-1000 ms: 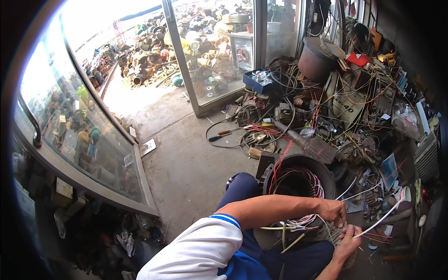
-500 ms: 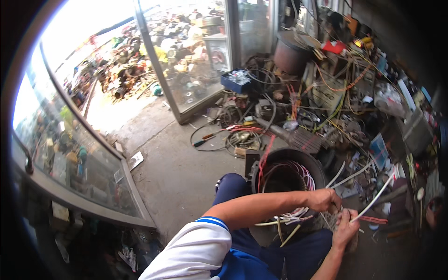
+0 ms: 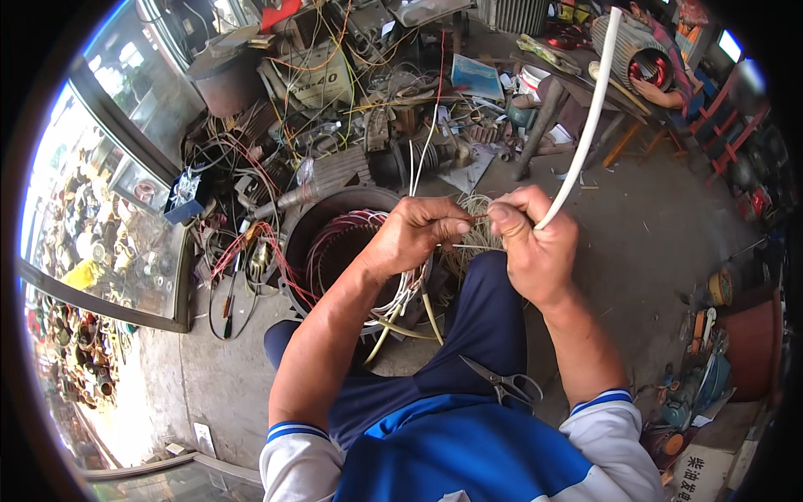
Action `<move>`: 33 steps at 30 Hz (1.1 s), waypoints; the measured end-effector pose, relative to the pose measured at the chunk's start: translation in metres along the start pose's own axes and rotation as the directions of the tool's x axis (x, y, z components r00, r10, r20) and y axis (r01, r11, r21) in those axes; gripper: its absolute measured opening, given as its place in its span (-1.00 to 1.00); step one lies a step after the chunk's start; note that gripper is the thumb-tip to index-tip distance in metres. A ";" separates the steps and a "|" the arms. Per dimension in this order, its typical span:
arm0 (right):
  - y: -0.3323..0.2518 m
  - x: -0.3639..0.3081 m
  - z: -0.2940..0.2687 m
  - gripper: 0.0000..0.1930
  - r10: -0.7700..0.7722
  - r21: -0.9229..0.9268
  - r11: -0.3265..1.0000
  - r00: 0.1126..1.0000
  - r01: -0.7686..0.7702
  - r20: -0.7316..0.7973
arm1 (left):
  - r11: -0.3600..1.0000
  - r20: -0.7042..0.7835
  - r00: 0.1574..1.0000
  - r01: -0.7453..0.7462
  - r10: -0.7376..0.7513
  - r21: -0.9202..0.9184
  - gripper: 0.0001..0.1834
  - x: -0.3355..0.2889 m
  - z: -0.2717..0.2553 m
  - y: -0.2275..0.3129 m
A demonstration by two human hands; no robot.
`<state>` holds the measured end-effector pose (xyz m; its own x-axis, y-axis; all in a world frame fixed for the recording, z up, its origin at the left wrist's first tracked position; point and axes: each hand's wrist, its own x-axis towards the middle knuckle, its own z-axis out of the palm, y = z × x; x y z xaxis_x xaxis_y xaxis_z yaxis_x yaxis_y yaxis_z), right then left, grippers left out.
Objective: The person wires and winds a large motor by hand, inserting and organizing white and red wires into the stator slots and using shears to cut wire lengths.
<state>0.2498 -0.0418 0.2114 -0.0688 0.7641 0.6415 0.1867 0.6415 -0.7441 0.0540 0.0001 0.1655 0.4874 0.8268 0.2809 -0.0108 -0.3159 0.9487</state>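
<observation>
My left hand (image 3: 416, 236) pinches a thin copper-coloured wire (image 3: 479, 218), with thin white leads (image 3: 416, 171) rising beside its fingers. My right hand (image 3: 535, 243) is closed at the other end of that short wire. A long white sleeve tube (image 3: 593, 117) is also gripped in it, curving up and away. Below my left hand stands a motor stator (image 3: 294, 243), its round housing lined with pink and white wires (image 3: 328, 243). White and cream sleeved leads (image 3: 406, 294) hang over its near rim. Scissors (image 3: 505, 383) with dark handles lie on my lap.
Tangled wires, a blue box (image 3: 187, 197) and metal parts lie beyond the stator. At the far right, another person's hand (image 3: 657, 94) is at a second stator (image 3: 633, 48) with red windings. A glass door (image 3: 134, 243) stands left; a reddish-brown bin (image 3: 747, 347) is at right.
The view has turned to the right, bringing the second stator and the scissors into sight. My hands, close together before, are now slightly apart with the copper-coloured wire between them.
</observation>
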 end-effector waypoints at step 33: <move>0.017 -0.037 -0.013 -0.89 0.248 0.275 0.923 0.962 -0.270 0.113 | 0.928 -0.056 0.977 -0.176 0.205 0.328 -0.69 -0.032 0.037 0.019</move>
<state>0.2678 -0.0600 0.1775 -0.1308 0.9020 0.4115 -0.0784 0.4044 -0.9112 0.0704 -0.0492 0.1691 0.4246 0.7692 0.4775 0.1902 -0.5914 0.7836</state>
